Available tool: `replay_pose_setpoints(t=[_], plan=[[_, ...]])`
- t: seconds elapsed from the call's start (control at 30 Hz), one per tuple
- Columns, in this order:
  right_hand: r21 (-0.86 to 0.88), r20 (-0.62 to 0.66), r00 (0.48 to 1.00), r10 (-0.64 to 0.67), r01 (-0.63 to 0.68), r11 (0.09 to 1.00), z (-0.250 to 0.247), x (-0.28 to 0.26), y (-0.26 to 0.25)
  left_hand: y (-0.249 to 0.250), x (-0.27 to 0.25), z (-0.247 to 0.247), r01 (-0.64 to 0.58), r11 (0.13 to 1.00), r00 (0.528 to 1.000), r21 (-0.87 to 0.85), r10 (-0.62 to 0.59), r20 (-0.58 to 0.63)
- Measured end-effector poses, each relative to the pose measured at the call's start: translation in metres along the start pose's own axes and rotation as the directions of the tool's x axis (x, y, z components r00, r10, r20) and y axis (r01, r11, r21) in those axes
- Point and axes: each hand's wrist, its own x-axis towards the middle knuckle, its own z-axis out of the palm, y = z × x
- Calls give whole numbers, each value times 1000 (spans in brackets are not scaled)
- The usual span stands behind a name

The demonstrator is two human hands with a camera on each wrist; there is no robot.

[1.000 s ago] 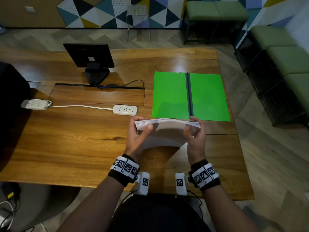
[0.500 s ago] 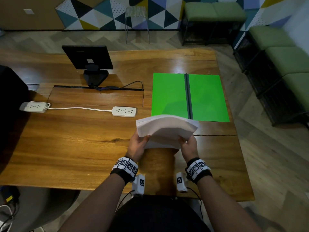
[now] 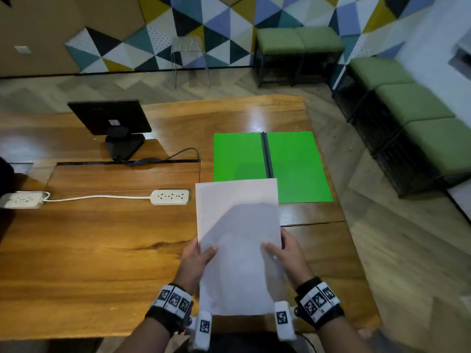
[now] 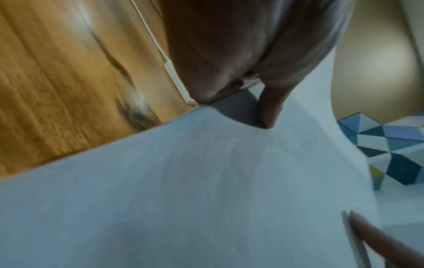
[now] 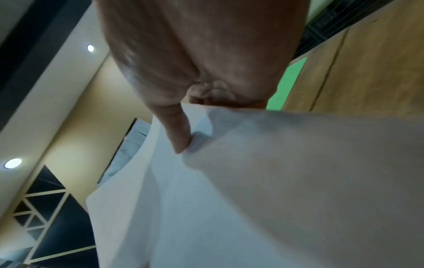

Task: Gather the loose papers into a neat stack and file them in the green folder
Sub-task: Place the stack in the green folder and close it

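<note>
A white paper stack [image 3: 239,240] is held flat above the wooden table [image 3: 102,250], its long side pointing away from me. My left hand [image 3: 198,256] grips its left edge, thumb on top, and my right hand [image 3: 283,253] grips its right edge the same way. In the left wrist view the thumb [image 4: 268,110] presses on the paper stack [image 4: 183,181]. In the right wrist view the thumb [image 5: 179,130] pinches the paper stack [image 5: 252,181], which bends there. The green folder [image 3: 293,164] lies open and flat beyond the stack; the stack's far end covers the folder's near left corner.
A white power strip [image 3: 170,197] lies left of the papers, its cord running to a second strip [image 3: 21,200] at the table's left edge. A small black monitor [image 3: 112,123] stands at the back left. Green benches [image 3: 420,110] line the right wall.
The stack was standing on edge between both hands; it has been tipped down flat and turned lengthwise, and both hands have shifted to its side edges. The head view has moved closer.
</note>
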Motion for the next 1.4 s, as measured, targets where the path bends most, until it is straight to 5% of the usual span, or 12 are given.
replay_pose_setpoints(t=[0.17, 0.47, 0.8, 0.93, 1.1, 1.2, 1.27, 1.4], plan=[[-5, 121, 977, 174, -174, 985, -14, -15, 39, -16, 24, 10, 27, 998, 999, 55, -24, -46], [-55, 6, 999, 42, -41, 998, -43, 5, 7, 9, 66, 50, 91, 989, 995, 112, -96, 39], [-63, -172, 984, 36, -47, 997, -172, 161, -46, 2, 126, 58, 241, 934, 970, 262, -222, -103], [-101, -193, 979, 70, -91, 991, -203, 234, -63, -15, 129, 44, 249, 807, 967, 536, -171, -191], [-246, -267, 957, 113, -182, 952, -223, 302, -54, -6, 164, 45, 187, 476, 947, 859, 145, -286], [-358, -308, 943, 129, -240, 902, -233, 326, -37, 5, 192, 55, 194, 235, 967, 953, 116, -226], [-438, -339, 931, 132, -280, 854, -236, 335, -30, 3, 210, 58, 224, 189, 971, 956, 46, -236], [-565, -332, 938, 100, -282, 775, -241, 353, -18, 1, 235, 71, 327, 249, 939, 911, 26, -344]])
